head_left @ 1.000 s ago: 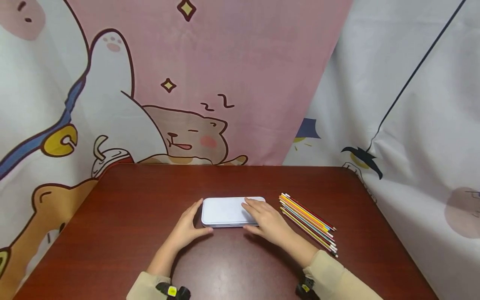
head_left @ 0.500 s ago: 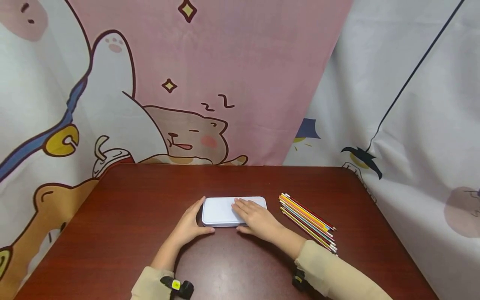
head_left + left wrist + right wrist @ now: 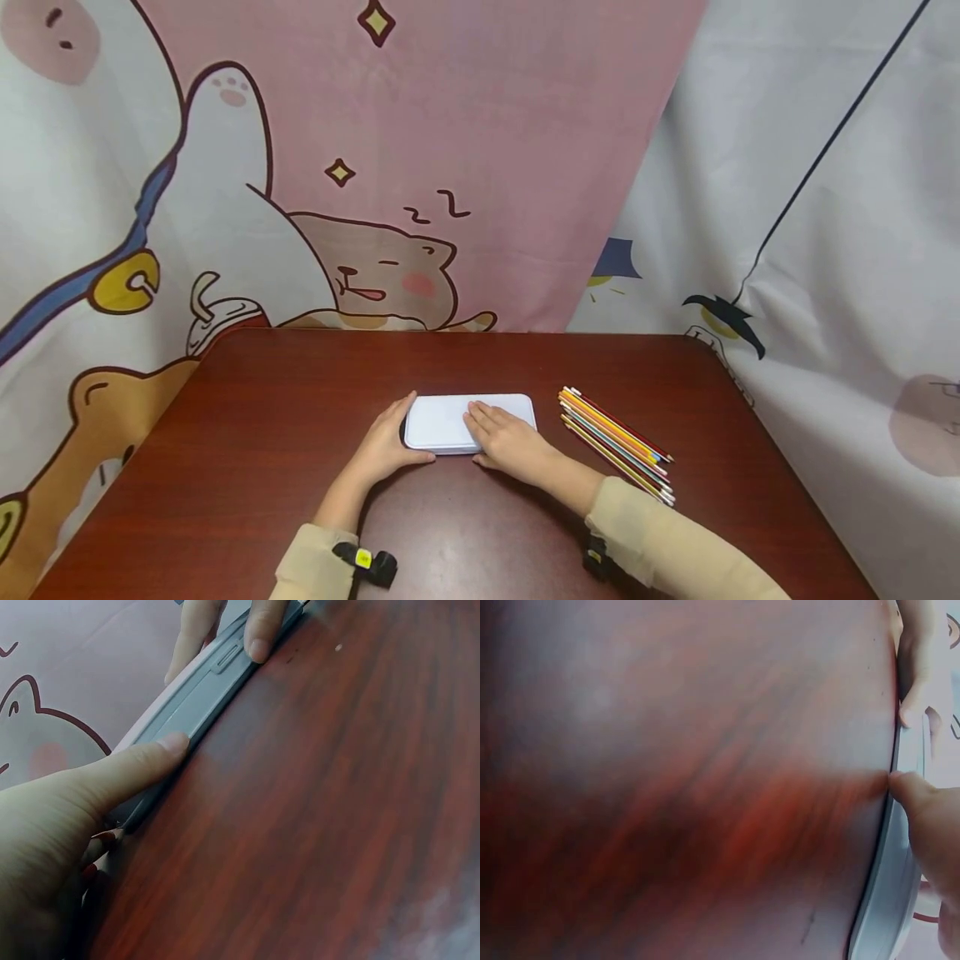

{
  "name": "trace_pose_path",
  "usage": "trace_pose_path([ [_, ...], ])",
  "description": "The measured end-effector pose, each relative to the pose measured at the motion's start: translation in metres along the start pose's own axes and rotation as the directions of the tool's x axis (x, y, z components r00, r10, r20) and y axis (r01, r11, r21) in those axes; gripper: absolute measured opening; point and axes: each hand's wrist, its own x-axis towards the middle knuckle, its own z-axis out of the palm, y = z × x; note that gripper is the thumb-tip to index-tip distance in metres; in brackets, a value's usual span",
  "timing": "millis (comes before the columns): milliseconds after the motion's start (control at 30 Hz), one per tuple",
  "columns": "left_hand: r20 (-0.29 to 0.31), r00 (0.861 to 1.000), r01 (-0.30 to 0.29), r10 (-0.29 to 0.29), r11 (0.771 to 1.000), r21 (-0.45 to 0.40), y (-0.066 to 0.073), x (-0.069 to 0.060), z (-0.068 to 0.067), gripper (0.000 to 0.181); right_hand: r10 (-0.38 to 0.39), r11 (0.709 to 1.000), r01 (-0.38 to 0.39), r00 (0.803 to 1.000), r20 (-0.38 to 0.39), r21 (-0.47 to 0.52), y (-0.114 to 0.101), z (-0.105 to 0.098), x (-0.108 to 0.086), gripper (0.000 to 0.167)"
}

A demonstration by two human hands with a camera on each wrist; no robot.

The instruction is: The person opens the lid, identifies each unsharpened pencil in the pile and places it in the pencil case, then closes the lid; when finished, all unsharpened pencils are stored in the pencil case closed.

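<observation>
A flat white pencil case (image 3: 438,425) with rounded corners lies closed on the table. My left hand (image 3: 381,443) grips its left end, thumb along the front side and fingers at the far left corner. In the left wrist view that thumb (image 3: 154,761) presses the grey side wall (image 3: 196,705), which has a small slot-like catch. My right hand (image 3: 513,442) rests on the lid with its fingers straight and together. Its thumb (image 3: 909,789) touches the front edge in the right wrist view. The case's far side is hidden.
A bundle of several coloured pencils (image 3: 617,442) lies diagonally on the brown table (image 3: 300,375), just right of the case. A cloth backdrop (image 3: 510,167) printed with cartoon animals hangs behind the table's far edge.
My right hand has slid left over the lid, away from the right end. The left hand has shifted slightly right, closer against the case. The pencils have stayed put.
</observation>
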Motion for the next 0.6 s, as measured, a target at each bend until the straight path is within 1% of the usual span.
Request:
trace_pose_path([
  [133,-0.007,1.0,0.005,-0.005,1.0,0.004,0.0,-0.0001,0.0006,0.11,-0.037,0.995,0.033,0.999,-0.036,-0.09,-0.0011,0.0012,0.0011,0.062],
  [300,-0.008,1.0,0.004,-0.004,1.0,0.01,-0.002,-0.0003,0.0015,0.111,-0.099,0.977,0.089,0.994,-0.041,-0.195,-0.0012,0.0014,0.003,0.051],
  [467,0.002,1.0,0.004,-0.004,1.0,-0.003,-0.0019,0.0006,0.0014,0.11,-0.164,0.939,0.148,0.986,-0.025,-0.31,-0.0041,-0.001,0.0047,0.035],
  [533,0.006,1.0,0.006,-0.006,1.0,-0.011,-0.001,0.0009,0.0004,0.11,-0.178,0.924,0.165,0.984,-0.006,-0.345,-0.0065,-0.0017,0.0059,0.035],
  [600,0.008,1.0,0.006,-0.006,1.0,-0.015,-0.0011,0.0013,0.0001,0.109,-0.185,0.912,0.177,0.983,0.015,-0.371,-0.0094,-0.0033,0.0076,0.039],
])
